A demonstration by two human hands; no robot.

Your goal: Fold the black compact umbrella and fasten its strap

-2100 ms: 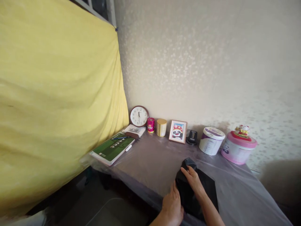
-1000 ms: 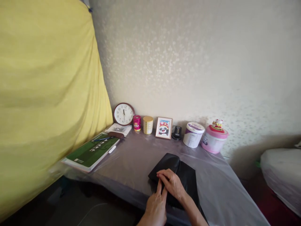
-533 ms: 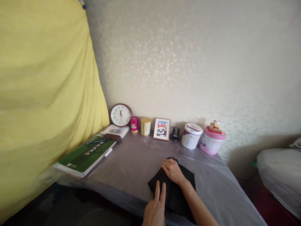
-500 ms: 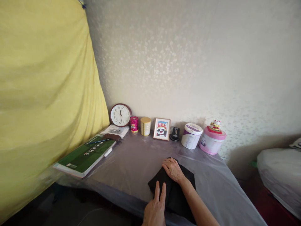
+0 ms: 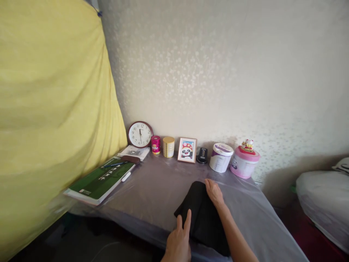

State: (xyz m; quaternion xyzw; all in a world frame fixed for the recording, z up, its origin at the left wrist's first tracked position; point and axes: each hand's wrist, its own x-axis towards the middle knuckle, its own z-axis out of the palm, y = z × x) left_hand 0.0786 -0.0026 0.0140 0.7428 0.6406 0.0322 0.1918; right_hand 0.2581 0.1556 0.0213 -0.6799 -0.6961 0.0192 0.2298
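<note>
A piece of black cloth (image 5: pixel 203 214) lies folded over the near edge of the covered table, its top end rounded and its right side drawn inward. My right hand (image 5: pixel 214 192) rests along the cloth's upper right edge, fingers stretched out and close together; the thumb is not clear to see. At the cloth's lower left side is my left hand (image 5: pixel 178 242), with two fingers extended and apart, their tips on or right beside the cloth. The other fingers of that hand are bent or hidden.
Along the wall stand a clock (image 5: pixel 140 134), a pink tin (image 5: pixel 155 145), a yellow canister (image 5: pixel 168 147), a picture frame (image 5: pixel 187 149), a black device (image 5: pixel 202 155), a white-purple tub (image 5: pixel 221 158) and a pink tub (image 5: pixel 244 163) topped by a figurine. A green book (image 5: pixel 102 180) lies left.
My right hand has moved from the top of the cloth to its right edge. The cloth's right corner has come inward, so the cloth is narrower. My left hand has stayed nearly in place.
</note>
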